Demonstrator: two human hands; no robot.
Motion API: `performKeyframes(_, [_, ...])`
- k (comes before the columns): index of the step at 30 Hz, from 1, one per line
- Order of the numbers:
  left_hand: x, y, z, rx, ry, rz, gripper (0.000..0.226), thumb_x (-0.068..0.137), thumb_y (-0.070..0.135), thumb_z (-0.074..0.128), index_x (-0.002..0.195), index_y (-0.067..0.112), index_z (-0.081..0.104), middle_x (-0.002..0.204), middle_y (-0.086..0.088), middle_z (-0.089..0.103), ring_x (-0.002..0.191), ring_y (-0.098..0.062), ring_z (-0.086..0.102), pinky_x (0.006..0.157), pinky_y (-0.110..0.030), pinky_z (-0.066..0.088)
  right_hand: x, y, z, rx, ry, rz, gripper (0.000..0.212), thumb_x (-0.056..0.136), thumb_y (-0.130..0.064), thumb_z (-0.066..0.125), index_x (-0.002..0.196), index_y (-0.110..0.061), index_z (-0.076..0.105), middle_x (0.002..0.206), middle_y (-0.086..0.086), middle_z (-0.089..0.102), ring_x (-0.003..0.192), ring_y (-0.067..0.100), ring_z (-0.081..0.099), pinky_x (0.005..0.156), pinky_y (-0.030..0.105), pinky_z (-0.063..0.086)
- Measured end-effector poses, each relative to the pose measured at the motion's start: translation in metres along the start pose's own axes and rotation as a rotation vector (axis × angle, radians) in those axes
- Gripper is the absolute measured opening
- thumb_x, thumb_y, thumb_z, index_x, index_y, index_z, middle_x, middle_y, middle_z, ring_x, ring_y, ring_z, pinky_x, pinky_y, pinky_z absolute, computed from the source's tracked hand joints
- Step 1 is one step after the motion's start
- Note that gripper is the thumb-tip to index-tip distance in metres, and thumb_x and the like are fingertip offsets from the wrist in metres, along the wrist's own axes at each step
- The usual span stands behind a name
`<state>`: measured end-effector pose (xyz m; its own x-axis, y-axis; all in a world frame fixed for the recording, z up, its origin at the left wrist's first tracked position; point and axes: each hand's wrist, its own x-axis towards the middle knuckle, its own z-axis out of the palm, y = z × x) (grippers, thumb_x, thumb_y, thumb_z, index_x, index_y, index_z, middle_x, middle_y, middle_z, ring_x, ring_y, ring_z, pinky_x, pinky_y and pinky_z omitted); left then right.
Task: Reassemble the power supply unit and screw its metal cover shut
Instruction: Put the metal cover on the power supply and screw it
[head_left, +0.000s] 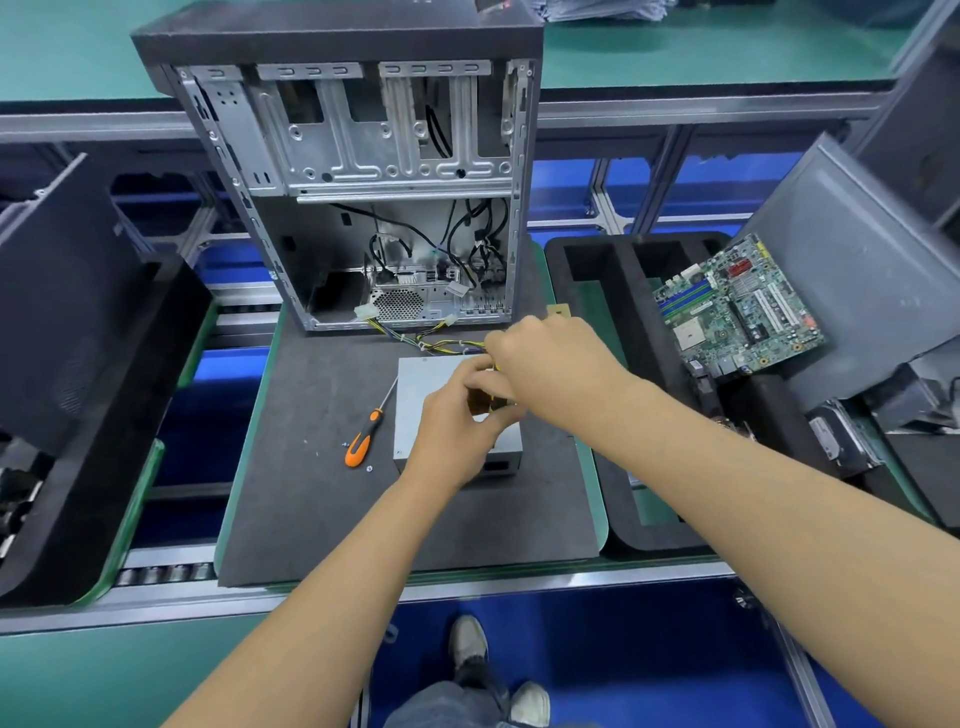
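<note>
While the PSU (415, 400) sits flat on the mat (311, 493) before the case (363, 182), both hands work its top: left hand (457, 431) pinches something small, right hand (545, 364) curls over the wires (441, 344), probably tucking them inside. Screwdriver (366, 434) waits just left, for the cover.

A grey power supply unit (423, 400) is seen lying on a dark mat (311, 467), with its bundled wires (441, 344) trailing toward an opened computer case (363, 171) behind it. Both the left hand (457, 431) and the right hand (550, 364) are held over its top, fingers curled, apparently around a partly hidden part. An orange-handled screwdriver (366, 434) is laid just beside the unit, and a motherboard (737, 306) is propped in a foam tray (587, 260) to the right.
</note>
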<state>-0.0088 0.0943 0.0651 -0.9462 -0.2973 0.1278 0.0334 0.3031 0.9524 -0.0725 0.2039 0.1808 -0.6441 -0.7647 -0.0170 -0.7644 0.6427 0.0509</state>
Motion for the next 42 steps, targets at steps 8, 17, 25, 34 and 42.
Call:
performKeyframes(8, [-0.021,-0.039,-0.052,0.115,0.219,-0.086,0.032,0.089,0.009,0.071,0.110,0.032,0.066,0.097,0.015,0.071,0.090,0.000,0.065,0.080,-0.012,0.049,-0.027,0.052,0.018,0.655,0.027,0.386,0.030,0.080,-0.046,0.068,0.072,-0.024,0.048,0.073,0.001,0.065,0.074,0.023,0.062,0.057,0.032,0.048])
performKeyframes(17, [-0.006,-0.122,-0.104,0.522,0.304,-0.474,0.025,0.088,0.028,0.074,0.103,0.008,0.073,0.096,-0.010,0.071,0.097,-0.029,0.064,0.089,-0.037,0.048,-0.062,0.062,0.147,1.521,-0.088,1.028,0.013,0.100,-0.021,0.057,0.110,-0.015,0.063,0.090,0.004,0.069,0.069,0.011,0.044,0.059,0.024,0.032])
performKeyframes(25, [0.021,-0.133,-0.089,0.843,0.169,-0.429,0.021,0.091,0.022,0.067,0.091,0.001,0.068,0.094,-0.022,0.063,0.091,-0.041,0.058,0.079,-0.043,0.041,-0.043,0.021,0.195,1.250,0.029,1.070,0.022,0.091,-0.032,0.069,0.109,-0.020,0.067,0.088,-0.005,0.071,0.086,0.013,0.065,0.071,0.027,0.048])
performKeyframes(34, [0.022,-0.124,-0.086,0.533,0.217,-0.572,0.020,0.086,0.028,0.073,0.101,0.015,0.073,0.092,-0.003,0.069,0.090,-0.029,0.063,0.083,-0.044,0.053,-0.025,0.001,0.201,0.881,0.104,0.814,0.019,0.095,-0.024,0.063,0.109,-0.012,0.063,0.102,0.006,0.059,0.089,0.020,0.060,0.081,0.037,0.051])
performKeyframes(42, [0.020,-0.110,-0.081,0.420,0.368,-0.543,0.019,0.097,0.023,0.058,0.095,0.009,0.071,0.080,-0.006,0.070,0.075,-0.024,0.066,0.072,-0.041,0.057,-0.010,0.017,0.186,0.983,-0.210,0.850,0.023,0.091,-0.022,0.064,0.112,-0.018,0.056,0.099,0.006,0.065,0.087,0.020,0.060,0.062,0.027,0.048])
